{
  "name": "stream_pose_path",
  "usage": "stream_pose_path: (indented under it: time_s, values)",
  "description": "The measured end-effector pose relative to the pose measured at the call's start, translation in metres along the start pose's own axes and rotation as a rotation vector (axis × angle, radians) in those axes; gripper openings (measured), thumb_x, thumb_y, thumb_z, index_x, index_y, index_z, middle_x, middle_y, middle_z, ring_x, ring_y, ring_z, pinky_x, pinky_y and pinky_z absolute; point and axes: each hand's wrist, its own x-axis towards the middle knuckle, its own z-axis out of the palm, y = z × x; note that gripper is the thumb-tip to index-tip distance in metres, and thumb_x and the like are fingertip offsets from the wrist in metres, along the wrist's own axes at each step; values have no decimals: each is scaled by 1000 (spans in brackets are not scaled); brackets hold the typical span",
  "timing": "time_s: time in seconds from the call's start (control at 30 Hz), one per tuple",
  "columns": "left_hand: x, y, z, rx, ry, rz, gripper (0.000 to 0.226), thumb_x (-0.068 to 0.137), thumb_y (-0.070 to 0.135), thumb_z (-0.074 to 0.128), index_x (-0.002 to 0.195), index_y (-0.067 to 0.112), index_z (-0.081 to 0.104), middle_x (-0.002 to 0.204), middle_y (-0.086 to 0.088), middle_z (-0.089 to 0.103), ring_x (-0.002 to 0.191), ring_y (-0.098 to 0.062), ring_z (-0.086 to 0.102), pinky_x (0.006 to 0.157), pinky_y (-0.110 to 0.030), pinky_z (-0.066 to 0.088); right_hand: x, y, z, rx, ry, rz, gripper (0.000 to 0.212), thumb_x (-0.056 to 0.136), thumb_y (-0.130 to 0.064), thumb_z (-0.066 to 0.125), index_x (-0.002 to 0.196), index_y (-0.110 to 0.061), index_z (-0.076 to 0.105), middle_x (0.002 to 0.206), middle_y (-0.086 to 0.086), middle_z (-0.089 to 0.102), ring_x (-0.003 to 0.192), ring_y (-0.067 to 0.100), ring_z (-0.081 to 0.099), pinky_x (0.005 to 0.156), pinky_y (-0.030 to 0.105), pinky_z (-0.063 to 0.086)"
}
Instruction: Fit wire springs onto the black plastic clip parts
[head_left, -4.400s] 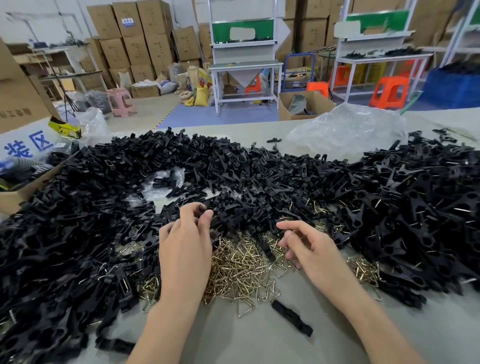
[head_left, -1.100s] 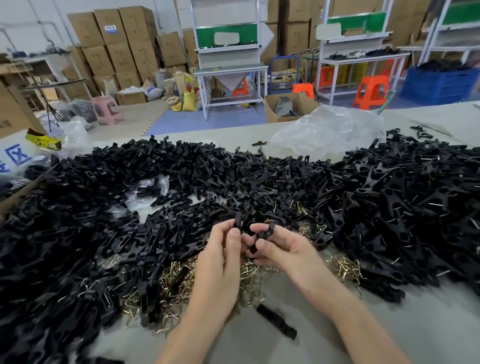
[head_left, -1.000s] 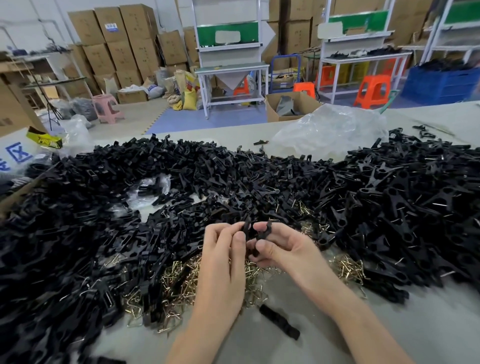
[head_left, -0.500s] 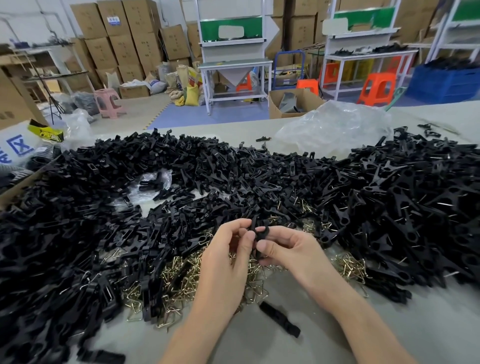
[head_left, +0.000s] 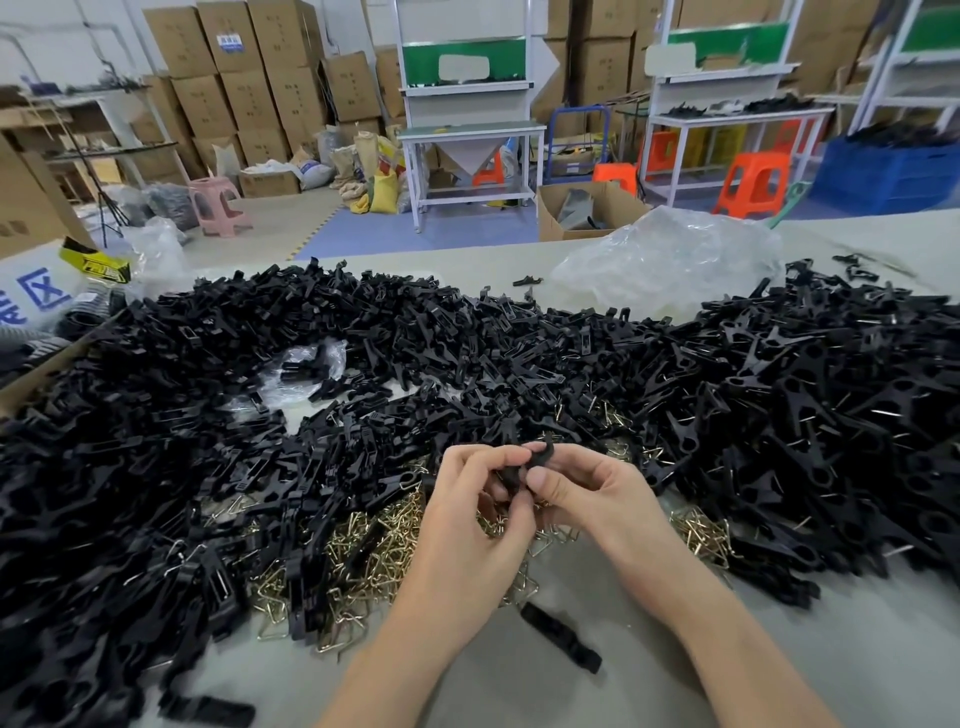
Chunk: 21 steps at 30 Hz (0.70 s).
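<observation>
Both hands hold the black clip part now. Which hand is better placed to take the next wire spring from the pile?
Probably the left hand: it hangs directly over the brass wire springs. The right hand pinches the clip part with thumb and forefinger.

left hand (head_left: 462, 525) bare | right hand (head_left: 597, 499) bare | forearms apparently sleeveless | no rings visible

Stacked cardboard boxes (head_left: 244, 78) against the far wall, well beyond the hands. White-framed workbenches (head_left: 470, 135) with green panels straight ahead and ahead to the right, orange stools (head_left: 753, 182) beside them, a pink stool (head_left: 218, 205) ahead to the left. Grey floor with a blue mat (head_left: 415, 234); even, bright light.
</observation>
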Motion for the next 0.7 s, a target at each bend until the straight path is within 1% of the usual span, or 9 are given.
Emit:
stream_pose_path:
  time_s: [0.1, 0.23, 0.3, 0.37, 0.43, 0.5, 0.6, 0.63, 0.7]
  values:
    - [0, -2, 0, 48, -54, 5, 45, 95, 11, 63, 125, 44, 56, 108, 17, 51, 102, -14, 58, 85, -13, 45, -2, -2, -1, 2, -28, 4, 21, 87, -23, 74, 106, -16, 78, 106, 13, 76, 103, 29, 73, 83, 32, 60]
    - [1, 0, -1, 91, 51, 30, 38, 99, 11, 59, 116, 44, 62, 105, 21, 53, 104, -5, 59, 84, -7, 43, -2, -1, 0, -51, -24, 6, 23, 83, -27, 75, 104, -20, 80, 103, 5, 77, 97, 18, 72, 81, 29, 60]
    - [3, 2, -3, 91, 133, 63, 32, 98, 18, 59, 113, 46, 63, 109, 22, 52, 109, -3, 57, 87, -7, 43, -1, -1, 1, -58, -19, 4, 27, 81, -28, 77, 107, -20, 80, 107, 6, 77, 101, 19, 72, 81, 29, 60]
    - [4, 1, -5, 95, 163, 54, 24, 98, 27, 58, 110, 48, 62, 112, 23, 58, 111, -3, 59, 89, -9, 43, -1, -1, 2, -60, 14, 3, 30, 78, -28, 78, 107, -22, 80, 109, 6, 77, 105, 21, 72, 80, 30, 60]
    - [5, 1, -6, 98, 126, -27, 16, 96, 46, 53, 107, 55, 58, 109, 26, 63, 104, -2, 61, 86, -11, 44, 0, -1, 1, -69, 26, 2, 29, 78, -27, 78, 107, -23, 80, 109, 5, 77, 105, 23, 72, 81, 30, 60]
    - [4, 2, -6, 97, 105, -57, 20, 92, 57, 49, 110, 56, 56, 103, 26, 61, 96, -1, 61, 79, -10, 43, -1, 0, 1, -58, 14, 11, 30, 78, -25, 78, 108, -20, 79, 110, 7, 77, 105, 24, 72, 81, 30, 60]
    - [4, 5, -4, 30, 79, -71, 30, 96, 47, 45, 123, 45, 59, 100, 24, 56, 86, 2, 59, 74, -7, 42, 0, 0, 3, -32, 1, 18, 33, 77, -22, 77, 109, -13, 78, 109, 11, 76, 103, 21, 72, 80, 29, 60]
    - [4, 6, -3, -5, 67, -88, 30, 97, 43, 45, 124, 44, 59, 99, 24, 54, 84, 3, 58, 74, -7, 41, 0, 0, 4, -29, 0, 18, 33, 76, -22, 77, 108, -12, 78, 108, 12, 76, 101, 19, 72, 79, 30, 61]
    - [5, 8, -3, -88, 46, -141, 31, 98, 34, 48, 125, 47, 57, 99, 24, 57, 90, 2, 60, 78, -8, 43, 0, 0, 5, -34, -2, 20, 32, 76, -20, 76, 107, -11, 77, 105, 10, 77, 96, 17, 73, 79, 30, 62]
